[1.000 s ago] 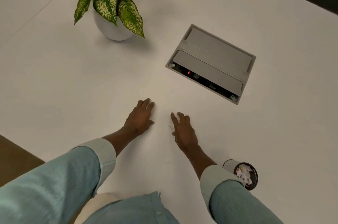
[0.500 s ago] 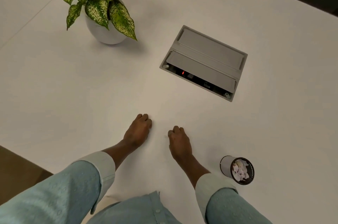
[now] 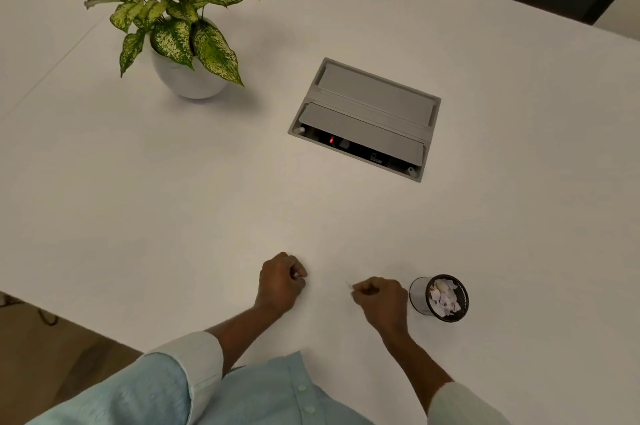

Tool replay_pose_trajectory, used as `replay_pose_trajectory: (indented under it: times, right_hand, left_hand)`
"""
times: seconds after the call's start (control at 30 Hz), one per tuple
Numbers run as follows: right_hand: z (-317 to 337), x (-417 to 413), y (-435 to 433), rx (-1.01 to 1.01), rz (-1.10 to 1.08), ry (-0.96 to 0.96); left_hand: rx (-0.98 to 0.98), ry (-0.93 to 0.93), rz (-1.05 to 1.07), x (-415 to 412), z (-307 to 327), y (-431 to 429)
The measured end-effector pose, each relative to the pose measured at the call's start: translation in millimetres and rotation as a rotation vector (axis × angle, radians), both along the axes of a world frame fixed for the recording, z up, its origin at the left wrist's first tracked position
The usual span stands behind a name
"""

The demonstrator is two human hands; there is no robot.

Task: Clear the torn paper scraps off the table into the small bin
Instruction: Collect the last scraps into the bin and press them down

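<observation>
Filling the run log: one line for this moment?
left hand: closed | right hand: pinching white scrap | small black mesh bin: holds scraps

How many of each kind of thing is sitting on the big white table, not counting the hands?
Potted plant: 1
Small bin with paper scraps inside: 1
Grey socket box set in the table: 1
Total: 3

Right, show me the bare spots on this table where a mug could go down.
Widest free patch: the table between the plant pot, the grey socket box and the two hands. Also free: the stretch right of the socket box, beyond the bin. Crowded: the near edge, where the left hand, right hand and bin sit close together.
</observation>
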State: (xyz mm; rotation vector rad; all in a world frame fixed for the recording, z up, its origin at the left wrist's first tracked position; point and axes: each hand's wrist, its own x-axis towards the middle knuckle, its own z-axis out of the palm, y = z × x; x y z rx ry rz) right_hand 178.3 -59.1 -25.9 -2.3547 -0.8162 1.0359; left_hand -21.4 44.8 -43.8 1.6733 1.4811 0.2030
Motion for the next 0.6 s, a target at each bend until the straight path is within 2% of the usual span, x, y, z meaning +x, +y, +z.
replay_pose_trajectory:
  times: [0.23,0.4,0.6]
  right_hand:
    - [38,26,-60,0.167,-0.366,0.107]
    - [57,56,-80,0.246,-0.558,-0.032]
    - [64,94,-93,0.262,-0.624,-0.136]
  left_hand:
    - [-0.041,-0.204,-0.043,85,42,-36]
    - [-0.11,-0.294,-0.111,147,69,-59]
    - [-0.095,-0.318,-0.181,205,85,-78]
